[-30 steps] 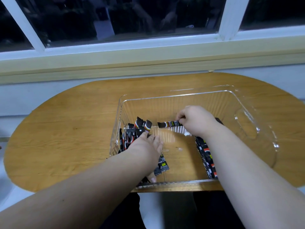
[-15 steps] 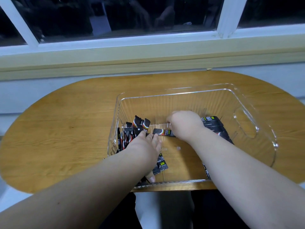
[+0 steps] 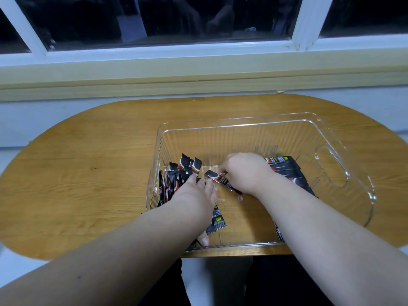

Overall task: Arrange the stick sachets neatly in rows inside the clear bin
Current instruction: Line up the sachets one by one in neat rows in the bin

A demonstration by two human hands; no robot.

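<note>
A clear bin [image 3: 344, 151] sits on the wooden table and holds black stick sachets with red and white print. Several sachets [image 3: 176, 175] stand packed along the bin's left wall. My left hand [image 3: 196, 199] lies flat against them, fingers together, thumb down near the front wall. My right hand [image 3: 245, 171] pinches one sachet [image 3: 220, 179] in the middle of the bin, its free end pointing left toward the left hand. Another group of sachets [image 3: 287, 171] lies flat on the right, partly hidden under my right forearm. Two more sachets [image 3: 217, 220] show below my left hand.
The oval wooden table [image 3: 84, 184] stands against a wall under a window sill [image 3: 198, 71]. The bin has a handle cut-out [image 3: 331, 168] in its right wall and stands at the table's front edge.
My right hand has carried the single sachet from the right side leftward and lower, toward the left hand. The flat group on the right has come into view. The left hand stays put.
</note>
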